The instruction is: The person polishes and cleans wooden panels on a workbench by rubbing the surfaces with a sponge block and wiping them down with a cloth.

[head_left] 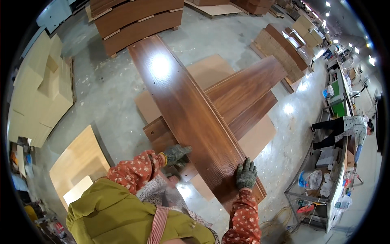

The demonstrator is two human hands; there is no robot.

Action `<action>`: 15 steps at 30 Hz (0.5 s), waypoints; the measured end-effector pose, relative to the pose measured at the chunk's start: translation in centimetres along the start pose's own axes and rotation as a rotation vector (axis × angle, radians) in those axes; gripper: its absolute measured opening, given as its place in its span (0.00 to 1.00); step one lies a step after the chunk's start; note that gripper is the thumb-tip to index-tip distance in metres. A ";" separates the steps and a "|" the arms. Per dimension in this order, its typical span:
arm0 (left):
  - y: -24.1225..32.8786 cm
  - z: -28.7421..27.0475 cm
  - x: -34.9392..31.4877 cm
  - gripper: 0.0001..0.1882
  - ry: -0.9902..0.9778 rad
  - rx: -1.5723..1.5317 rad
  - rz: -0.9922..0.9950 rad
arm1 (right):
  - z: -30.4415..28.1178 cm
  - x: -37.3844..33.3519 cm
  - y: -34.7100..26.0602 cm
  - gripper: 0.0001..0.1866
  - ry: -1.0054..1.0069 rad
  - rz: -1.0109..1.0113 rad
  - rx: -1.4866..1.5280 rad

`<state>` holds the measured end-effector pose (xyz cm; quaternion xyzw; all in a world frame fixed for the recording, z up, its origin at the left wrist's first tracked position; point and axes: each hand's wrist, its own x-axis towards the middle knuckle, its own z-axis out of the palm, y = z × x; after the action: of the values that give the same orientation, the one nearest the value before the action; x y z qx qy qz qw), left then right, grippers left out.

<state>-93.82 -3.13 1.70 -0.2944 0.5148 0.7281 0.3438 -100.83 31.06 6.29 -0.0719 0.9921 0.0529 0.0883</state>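
Observation:
A long dark-brown wood-grain panel [185,101] lies slantwise before me, with small holes in its face and layered edges showing along its right side. My left hand [176,154], in a dark grey-green knit glove, is at the panel's left edge. Its fingers stretch out toward the face, their tips just over the edge; its underside is partly hidden. My right hand [246,174], gloved alike, rests flat and open on the panel's near right edge, fingers spread. Beneath, more brown panels [248,83] lie crosswise over cardboard sheets [211,71] on the floor.
A tall stack of brown panels [140,24] stands beyond the far end. Pale yellow boxes [40,91] are at the left, above a light wood board [81,156]. Another stack [280,53] sits far right. A person [353,128] bends over a cluttered workbench [325,199].

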 end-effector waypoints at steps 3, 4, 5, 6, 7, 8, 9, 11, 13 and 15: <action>-0.1 0.5 -0.9 0.26 0.080 0.000 -0.001 | -1.0 -0.9 -1.0 0.31 -0.095 0.120 0.074; -0.2 0.4 -1.0 0.26 0.085 -0.002 0.001 | -1.1 -1.0 -1.2 0.31 -0.095 0.115 0.076; -0.5 0.2 -1.0 0.26 0.088 -0.042 -0.027 | -1.2 -1.3 -1.5 0.32 -0.101 0.111 0.084; -0.6 -0.2 -1.3 0.27 0.092 -0.082 -0.055 | -1.2 -1.6 -1.9 0.32 -0.107 0.107 0.093; 0.1 -0.2 -1.8 0.27 0.095 -0.080 -0.047 | -1.0 -1.6 -2.2 0.32 -0.099 0.104 0.096; 1.1 -0.3 -2.5 0.27 0.135 0.005 -0.073 | -0.7 -1.9 -2.9 0.33 -0.088 0.142 0.060; 1.9 -0.5 -3.0 0.28 0.173 0.094 -0.098 | -0.5 -2.2 -3.7 0.33 -0.076 0.186 0.027; 3.3 -1.3 -2.9 0.29 0.129 0.087 -0.104 | -0.7 -3.4 -4.6 0.33 -0.010 0.133 0.052; 4.8 -1.5 -2.4 0.30 0.034 0.144 -0.119 | 0.3 -5.5 -4.3 0.34 0.089 0.106 0.131; 5.2 -2.5 -1.7 0.26 0.027 0.872 0.261 | -1.5 -8.4 -4.4 0.33 0.060 -0.014 0.144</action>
<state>-96.84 -7.02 5.11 -0.0642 0.8107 0.4765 0.3341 -92.25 27.63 8.89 -0.0741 0.9950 -0.0213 0.0637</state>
